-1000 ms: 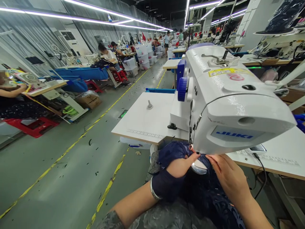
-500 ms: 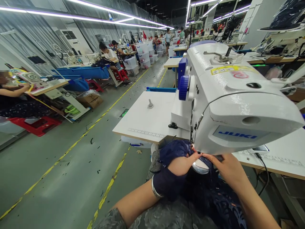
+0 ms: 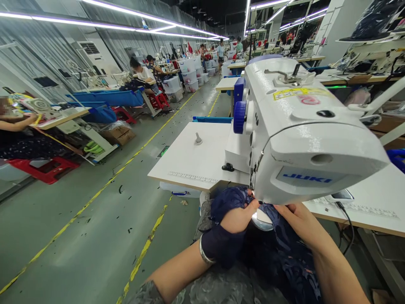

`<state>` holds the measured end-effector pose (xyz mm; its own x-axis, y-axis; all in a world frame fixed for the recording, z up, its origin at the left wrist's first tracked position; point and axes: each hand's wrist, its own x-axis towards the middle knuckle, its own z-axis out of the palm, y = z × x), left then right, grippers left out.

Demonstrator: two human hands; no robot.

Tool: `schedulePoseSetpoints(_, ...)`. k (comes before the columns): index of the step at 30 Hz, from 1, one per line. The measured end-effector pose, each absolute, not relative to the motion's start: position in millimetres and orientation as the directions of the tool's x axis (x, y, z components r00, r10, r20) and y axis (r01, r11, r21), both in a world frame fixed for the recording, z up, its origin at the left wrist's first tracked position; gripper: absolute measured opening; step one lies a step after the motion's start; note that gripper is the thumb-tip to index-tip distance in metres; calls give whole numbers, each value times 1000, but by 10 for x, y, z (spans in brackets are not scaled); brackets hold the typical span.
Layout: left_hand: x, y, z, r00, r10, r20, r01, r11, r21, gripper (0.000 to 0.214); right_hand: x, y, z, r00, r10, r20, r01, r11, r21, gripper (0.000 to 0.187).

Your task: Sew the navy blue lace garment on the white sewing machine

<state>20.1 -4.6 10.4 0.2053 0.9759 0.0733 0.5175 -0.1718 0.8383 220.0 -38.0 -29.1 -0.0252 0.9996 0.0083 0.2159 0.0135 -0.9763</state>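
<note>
A white sewing machine (image 3: 303,139) fills the right half of the view. Navy patterned fabric (image 3: 284,249) lies around its rounded metal free arm (image 3: 262,221) and drapes down over my lap. My left hand (image 3: 237,217) grips the fabric just left of the needle area, with a dark cloth part wrapped over the wrist. On the right side of the arm, my right hand (image 3: 297,217) pinches the cloth, its fingertips partly under the machine head. The needle and the exact stitching point are hidden.
The white machine table (image 3: 190,156) carries a printed ruler and a small grey peg (image 3: 198,138). A dark cable (image 3: 346,219) hangs at right. Co-workers sit at machines to the left; a red stool (image 3: 47,169) stands beside the taped aisle.
My right hand has moved right, away from my left thumb, and more fabric shows between the hands. The view has shifted slightly, so the machine appears farther left.
</note>
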Motion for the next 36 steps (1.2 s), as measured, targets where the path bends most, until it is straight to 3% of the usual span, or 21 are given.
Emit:
schedulePoseSetpoints(4, 162, -29, 44, 171, 978, 117, 547, -194, 814, 21, 2213, -467, -441, 89, 993, 71, 98, 62, -993, 35)
schedulePoseSetpoints(13, 172, -26, 48, 183, 977, 112, 575, -199, 793, 16, 2151, -441, -364, 116, 987, 107, 58, 101, -993, 19)
schedulePoseSetpoints(24, 197, -29, -151, 190, 949, 250, 617, -314, 721, 22, 2224, -460, -512, 152, 988, 36, 83, 24, -996, 38)
schedulePoseSetpoints(36, 172, -21, -105, 201, 963, 178, 542, -260, 799, 24, 2246, -455, -528, 170, 985, 20, 117, 0, -993, 39)
